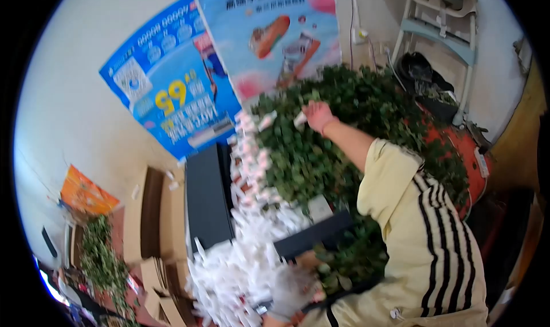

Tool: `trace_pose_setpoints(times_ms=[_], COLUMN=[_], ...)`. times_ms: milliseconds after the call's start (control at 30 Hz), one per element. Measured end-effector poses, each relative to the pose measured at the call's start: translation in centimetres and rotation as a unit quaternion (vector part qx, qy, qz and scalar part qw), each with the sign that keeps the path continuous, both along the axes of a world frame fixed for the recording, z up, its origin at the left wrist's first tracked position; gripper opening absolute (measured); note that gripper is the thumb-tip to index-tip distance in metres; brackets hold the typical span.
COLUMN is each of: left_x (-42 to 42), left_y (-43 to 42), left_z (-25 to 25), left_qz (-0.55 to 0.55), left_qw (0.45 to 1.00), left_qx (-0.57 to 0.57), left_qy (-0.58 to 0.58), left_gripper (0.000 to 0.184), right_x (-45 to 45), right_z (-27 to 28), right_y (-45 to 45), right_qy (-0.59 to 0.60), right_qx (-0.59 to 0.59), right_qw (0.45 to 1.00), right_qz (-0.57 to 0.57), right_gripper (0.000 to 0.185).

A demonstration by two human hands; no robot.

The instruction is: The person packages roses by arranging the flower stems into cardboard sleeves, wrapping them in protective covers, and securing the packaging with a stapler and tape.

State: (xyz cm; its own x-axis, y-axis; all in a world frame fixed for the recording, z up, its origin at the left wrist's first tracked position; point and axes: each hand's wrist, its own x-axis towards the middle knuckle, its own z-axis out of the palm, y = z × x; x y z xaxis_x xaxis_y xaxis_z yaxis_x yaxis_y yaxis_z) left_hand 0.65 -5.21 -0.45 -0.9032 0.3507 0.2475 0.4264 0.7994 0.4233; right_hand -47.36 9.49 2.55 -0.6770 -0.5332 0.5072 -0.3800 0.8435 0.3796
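Observation:
My right hand [318, 116] reaches over the big heap of green leafy stems [309, 155], its fingers closed on a small white piece [299, 119]. At the bottom, my left hand [288, 290] looks covered in something whitish and is blurred; its fingers cannot be made out. It lies beside the pile of white wrapped pieces [229, 275], just below a long dark box [314, 234]. Pink-tipped white pieces [247, 155] are lined up along the heap's left side.
A large dark panel [207, 198] and cardboard boxes [143, 218] stand to the left. Two posters [275, 34] hang on the wall behind. A high chair frame [438, 29] stands at upper right. More greenery [100, 252] lies at lower left.

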Motion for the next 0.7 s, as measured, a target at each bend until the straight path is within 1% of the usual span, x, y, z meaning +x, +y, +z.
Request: trace_pose_setpoints(times_ms=[33,67,100,133,167,200,233,267,300,333,367,400,433,467,500,533,600,633,700], left_x=[-0.8,-0.9,-0.4,-0.1,-0.5,-0.7,-0.7,-0.6,-0.7,-0.6,-0.5,-0.9,-1.2,-1.1,-0.9,-0.9,-1.0,-1.0,-1.5], left_y=[-0.1,0.1,0.9,1.4,1.6,1.5,1.4,1.4,1.2,1.3,1.3,1.2,1.1,1.1,1.1,1.0,0.8,0.8,0.7], left_z=[0.6,1.5,1.9,2.4,3.2,3.4,3.5,3.4,3.5,3.5,3.7,4.1,4.6,4.6,4.5,4.4,4.1,3.8,4.7], left_qz=[-0.004,-0.008,0.033,0.073,0.057,0.052,0.05,0.047,0.025,0.025,0.026,0.028,0.017,0.023,0.026,0.03,0.035,0.033,0.03], left_qw=[0.999,0.994,0.995,0.988,0.989,0.989,0.991,0.992,0.997,0.996,0.994,0.991,0.993,0.993,0.993,0.993,0.993,0.993,0.992], left_qx=[-0.004,-0.005,0.054,0.118,0.13,0.13,0.111,0.093,0.061,0.067,0.093,0.118,0.088,0.092,0.091,0.09,0.093,0.094,0.097], left_qy=[-0.048,-0.105,-0.081,-0.063,-0.042,-0.045,-0.059,-0.075,-0.038,-0.046,-0.058,-0.064,-0.072,-0.073,-0.072,-0.07,-0.064,-0.059,-0.081], left_gripper=[0.023,0.024,0.024,0.026,0.02,0.02,0.021,0.022,0.023,0.023,0.023,0.023,0.023,0.023,0.023,0.023,0.023,0.022,0.023], right_x=[-1.1,-1.1,-1.6,-3.2,-2.4,-1.4,-1.7,-1.4,-1.9,-1.5,-1.0,-3.5,-4.3,-6.3,-5.5,-5.0,-2.8,-2.1,-1.1], right_z=[0.2,1.1,0.1,-0.3,1.0,2.1,1.3,1.3,2.1,5.1,8.0,9.2,11.6,14.1,17.0,19.4,23.9,25.2,26.2], right_y=[-0.3,-0.4,-0.4,-0.8,-0.4,0.0,1.2,2.6,4.2,5.7,7.6,10.5,13.1,16.2,18.6,19.9,19.1,17.8,13.8], right_qy=[-0.061,-0.139,-0.092,-0.184,-0.203,-0.225,-0.093,0.039,0.009,-0.02,0.007,0.09,0.066,0.088,0.112,0.197,0.208,0.199,0.254], right_qx=[0.048,0.043,0.033,0.031,0.044,0.058,0.045,0.035,-0.071,-0.176,-0.266,-0.291,-0.371,-0.444,-0.503,-0.55,-0.644,-0.642,-0.519], right_qw=[0.996,0.988,0.992,0.975,0.972,0.968,0.993,0.998,0.997,0.983,0.963,0.952,0.922,0.886,0.851,0.81,0.733,0.737,0.801], right_qz=[-0.044,-0.05,-0.076,-0.121,-0.111,-0.098,-0.065,-0.03,-0.039,-0.045,-0.043,-0.024,-0.089,-0.103,-0.097,-0.051,0.065,0.07,0.157], right_gripper=[0.015,0.015,0.015,0.014,0.013,0.012,0.015,0.018,0.018,0.019,0.022,0.022,0.027,0.032,0.035,0.033,0.03,0.03,0.025])
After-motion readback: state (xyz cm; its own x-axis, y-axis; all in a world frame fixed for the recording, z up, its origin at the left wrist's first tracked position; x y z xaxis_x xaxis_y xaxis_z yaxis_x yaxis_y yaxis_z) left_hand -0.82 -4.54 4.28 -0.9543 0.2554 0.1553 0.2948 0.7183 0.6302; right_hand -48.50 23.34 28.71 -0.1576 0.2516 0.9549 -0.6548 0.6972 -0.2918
